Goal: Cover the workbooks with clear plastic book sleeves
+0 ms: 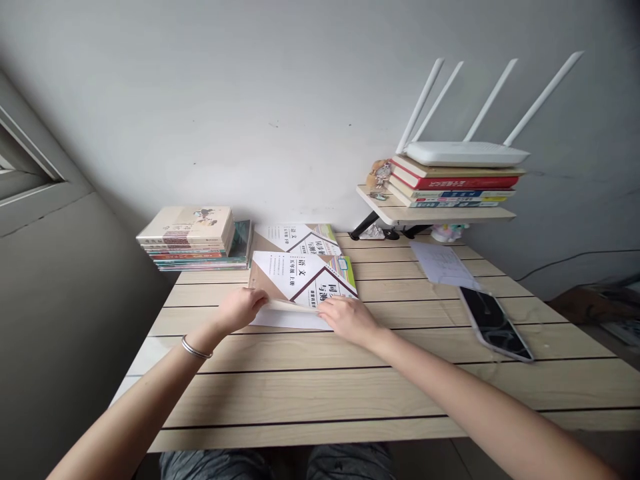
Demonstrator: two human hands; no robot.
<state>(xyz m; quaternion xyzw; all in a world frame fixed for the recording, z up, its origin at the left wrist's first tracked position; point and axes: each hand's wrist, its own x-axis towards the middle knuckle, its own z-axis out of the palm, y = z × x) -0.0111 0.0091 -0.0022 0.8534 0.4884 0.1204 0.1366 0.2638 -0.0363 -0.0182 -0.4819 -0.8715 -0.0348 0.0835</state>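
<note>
A workbook (280,277) with a white, brown and green cover lies in front of me, its near edge raised. My left hand (243,309) pinches that edge at its left corner, and a silver bangle circles the wrist. At the right end of the same edge, my right hand (349,318) has its fingers closed on the book. White paper (290,321) shows on the table below the lifted edge. Behind lies a second, similar workbook (285,237), partly covered by the first. My fingertips are partly hidden by the hands.
To the left stands a stack of books (185,230). At the back right, a small raised shelf (425,215) bears more books and a white router (465,153) with tall antennas. A phone (495,323) and a paper sheet (443,263) lie on the slatted table (300,400).
</note>
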